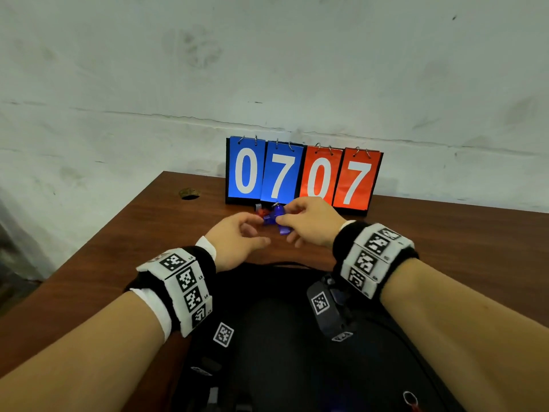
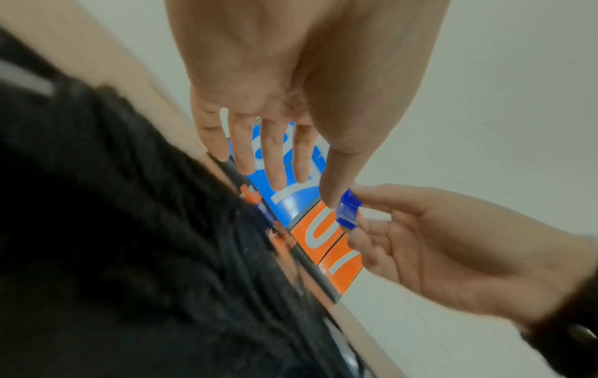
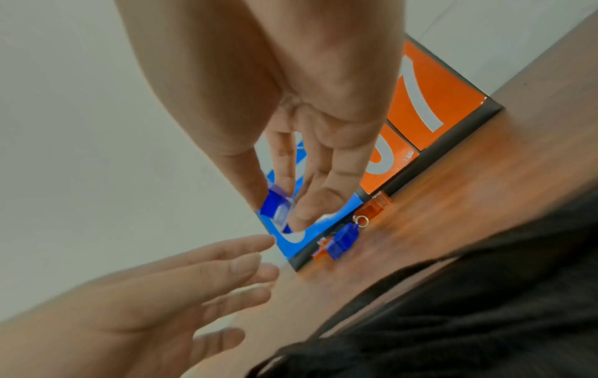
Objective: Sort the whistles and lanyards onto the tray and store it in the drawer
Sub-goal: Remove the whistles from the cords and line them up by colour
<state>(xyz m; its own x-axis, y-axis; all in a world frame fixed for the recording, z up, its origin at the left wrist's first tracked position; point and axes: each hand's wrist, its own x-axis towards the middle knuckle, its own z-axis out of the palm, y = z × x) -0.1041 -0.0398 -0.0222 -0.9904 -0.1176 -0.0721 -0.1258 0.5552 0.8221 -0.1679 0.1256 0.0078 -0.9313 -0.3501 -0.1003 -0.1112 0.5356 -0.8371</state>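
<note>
The right hand pinches a small translucent blue plastic whistle by its sides, likely light, stiff and slick; the left hand waits with fingers apart.

blue whistle — pinched, aloft | second blue whistle, orange whistle — seemingly lying loose

I count four whistles: two blue whistles and two orange whistles, one of the orange half hidden. One key ring. One scoreboard with four number cards: two blue, two orange. One table.
</note>
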